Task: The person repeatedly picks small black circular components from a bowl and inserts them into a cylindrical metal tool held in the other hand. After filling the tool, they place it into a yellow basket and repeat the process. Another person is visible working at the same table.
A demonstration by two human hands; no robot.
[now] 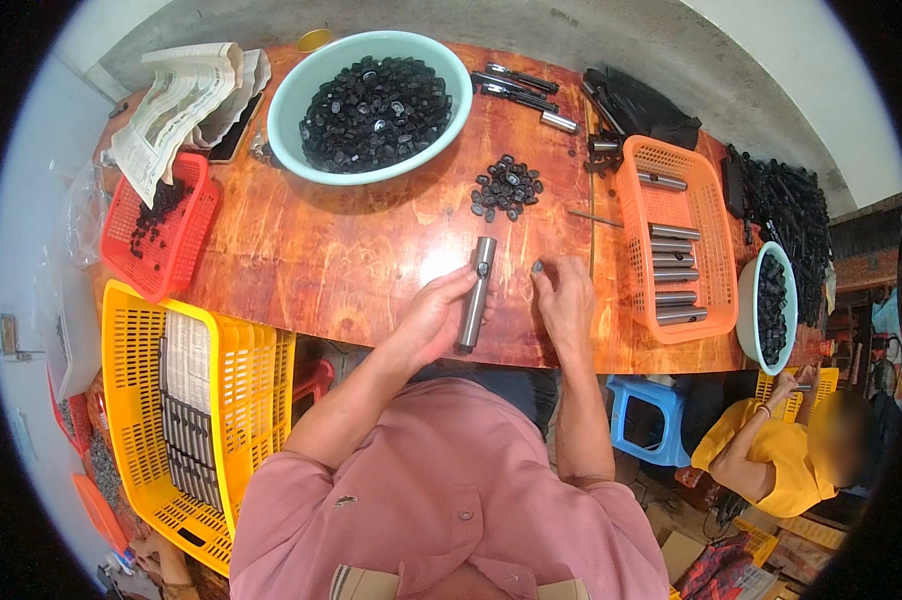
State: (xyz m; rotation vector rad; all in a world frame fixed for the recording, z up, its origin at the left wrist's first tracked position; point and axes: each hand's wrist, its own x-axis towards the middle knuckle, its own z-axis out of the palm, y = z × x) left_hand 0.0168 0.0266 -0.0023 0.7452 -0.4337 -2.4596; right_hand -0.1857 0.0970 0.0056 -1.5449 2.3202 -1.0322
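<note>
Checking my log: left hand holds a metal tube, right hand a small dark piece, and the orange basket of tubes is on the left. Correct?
No: the head view shows the orange basket on the right. The left hand holds a metal tube, the right hand a small dark piece.

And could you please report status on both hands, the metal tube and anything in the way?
Left hand gripping metal tube. Right hand pinching small dark piece, apart from tube. Pile of dark pieces lying beyond tube, nothing seen blocking.
</note>
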